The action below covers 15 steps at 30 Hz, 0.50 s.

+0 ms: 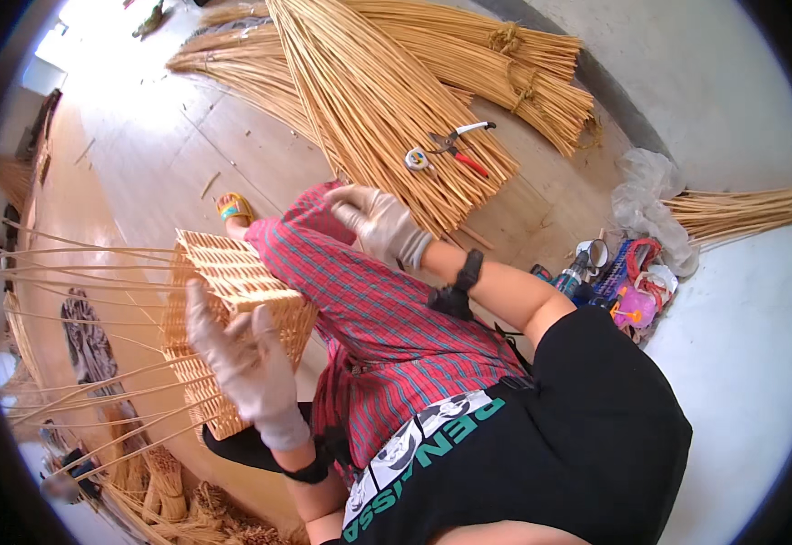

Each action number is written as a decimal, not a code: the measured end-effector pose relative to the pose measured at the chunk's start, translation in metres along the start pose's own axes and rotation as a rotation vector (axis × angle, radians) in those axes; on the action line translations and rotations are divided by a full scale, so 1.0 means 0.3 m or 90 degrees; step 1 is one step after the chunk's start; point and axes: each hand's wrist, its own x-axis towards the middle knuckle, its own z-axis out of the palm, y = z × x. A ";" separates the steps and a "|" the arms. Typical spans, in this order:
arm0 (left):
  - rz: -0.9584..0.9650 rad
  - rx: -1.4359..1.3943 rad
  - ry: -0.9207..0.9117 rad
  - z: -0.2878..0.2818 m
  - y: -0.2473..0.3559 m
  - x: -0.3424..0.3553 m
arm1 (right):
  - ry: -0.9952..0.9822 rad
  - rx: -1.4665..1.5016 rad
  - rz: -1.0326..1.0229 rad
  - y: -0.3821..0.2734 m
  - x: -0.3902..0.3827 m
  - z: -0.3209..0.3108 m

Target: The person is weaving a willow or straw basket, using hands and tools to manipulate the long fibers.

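My left hand (249, 368), in a whitish glove, is raised with its fingers apart in front of a half-woven wicker basket (223, 259). Whether its palm touches the weave I cannot tell; nothing shows in its grip. Long loose canes (96, 268) stick out from the basket's left side. The basket leans against my legs, which are covered by red plaid cloth (359, 263). Over the knee, my right hand (379, 222), gloved alike, has its fingers stretched out and holds nothing visible.
Beyond my knee lies a large cane bundle (368, 100), with pruning shears (458, 145) and a tape measure (417, 160) on it. At right are a cordless drill (576, 272), a blue plastic basket (609, 277) and a clear plastic bag (646, 195). More canes (167, 481) lie lower left.
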 end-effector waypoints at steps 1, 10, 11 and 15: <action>0.021 0.084 0.013 -0.028 0.067 -0.004 | 0.029 -0.128 0.036 0.069 0.013 -0.049; 0.238 -0.695 -0.723 -0.097 0.196 0.212 | -0.430 -0.773 0.089 0.610 0.038 -0.050; 0.218 -0.707 -0.773 -0.073 0.180 0.234 | -0.427 -0.819 -0.023 0.640 0.081 -0.023; 0.251 -0.876 -0.577 0.027 0.160 0.238 | -0.436 -0.965 -0.186 0.741 0.226 0.091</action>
